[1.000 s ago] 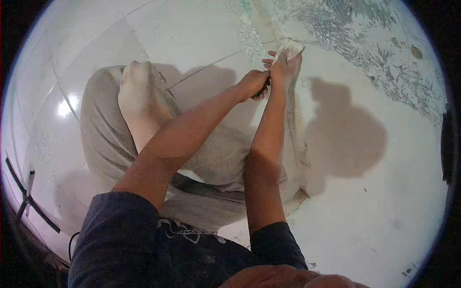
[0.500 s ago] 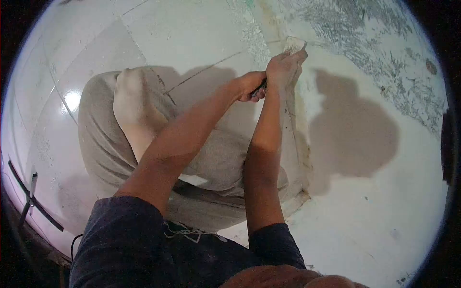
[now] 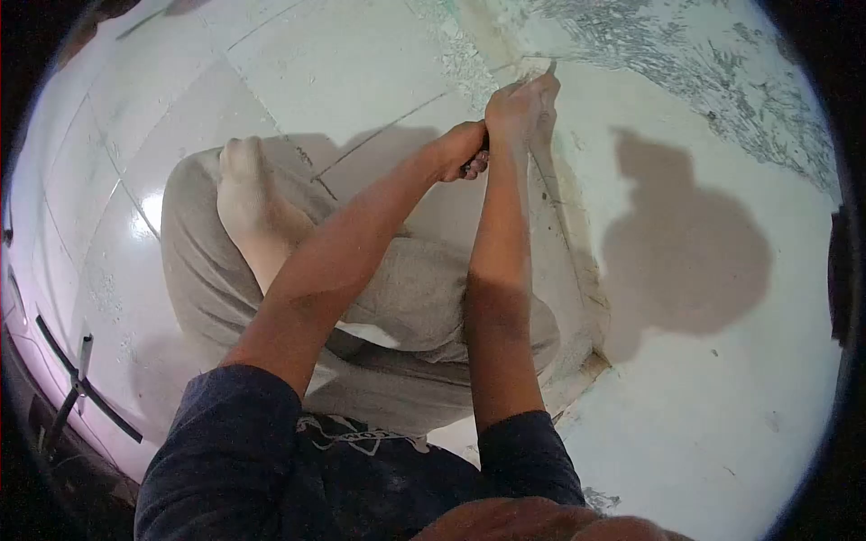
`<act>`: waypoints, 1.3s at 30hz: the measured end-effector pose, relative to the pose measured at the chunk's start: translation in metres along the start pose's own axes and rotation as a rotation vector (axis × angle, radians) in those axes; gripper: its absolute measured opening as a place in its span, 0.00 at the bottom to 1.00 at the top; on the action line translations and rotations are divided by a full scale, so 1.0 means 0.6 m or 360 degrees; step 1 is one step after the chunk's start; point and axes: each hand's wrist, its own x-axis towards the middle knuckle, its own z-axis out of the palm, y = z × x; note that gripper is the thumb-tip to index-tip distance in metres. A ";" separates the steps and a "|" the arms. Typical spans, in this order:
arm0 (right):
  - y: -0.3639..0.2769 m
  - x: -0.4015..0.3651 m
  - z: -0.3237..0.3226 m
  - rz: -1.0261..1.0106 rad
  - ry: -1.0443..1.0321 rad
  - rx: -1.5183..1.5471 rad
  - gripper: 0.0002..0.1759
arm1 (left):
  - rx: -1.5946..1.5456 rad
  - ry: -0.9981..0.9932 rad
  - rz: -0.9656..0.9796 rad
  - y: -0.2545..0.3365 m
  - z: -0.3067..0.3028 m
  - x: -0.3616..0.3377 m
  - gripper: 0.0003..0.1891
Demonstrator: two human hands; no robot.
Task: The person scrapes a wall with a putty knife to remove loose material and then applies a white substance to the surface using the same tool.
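Both my hands work a scraper at the seam where the tiled floor meets the white wall. My left hand point(image 3: 463, 149) is closed round the scraper's dark handle point(image 3: 475, 165), of which only a sliver shows. Just beyond it, my right hand point(image 3: 516, 108) presses its fingers down on the pale blade. Only the blade's tip point(image 3: 547, 66) peeks out past the fingertips, against the wall's rough base. Both arms are stretched forward over my folded legs.
I sit cross-legged in grey trousers point(image 3: 406, 298), one bare foot point(image 3: 245, 194) resting on the glossy white floor tiles point(image 3: 298, 63). A rough, scraped patch of wall point(image 3: 686, 63) lies at the upper right. A dark metal stand point(image 3: 81, 388) sits at the lower left.
Both hands have pushed the scraper further up along the seam. The blade, plainly visible a second ago, is now almost covered by my right hand.
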 end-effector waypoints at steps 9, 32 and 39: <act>0.045 0.014 0.010 0.0001 -0.0044 0.0133 0.37 | 0.0318 0.0380 0.0250 -0.001 0.033 -0.009 0.17; 0.008 0.008 0.002 -0.0077 0.0194 0.0001 0.36 | 0.0260 0.0159 0.0380 -0.012 0.010 0.018 0.21; 0.042 0.027 0.047 -0.0022 0.0313 0.0274 0.32 | 0.0640 0.0370 0.0523 0.005 0.012 0.012 0.21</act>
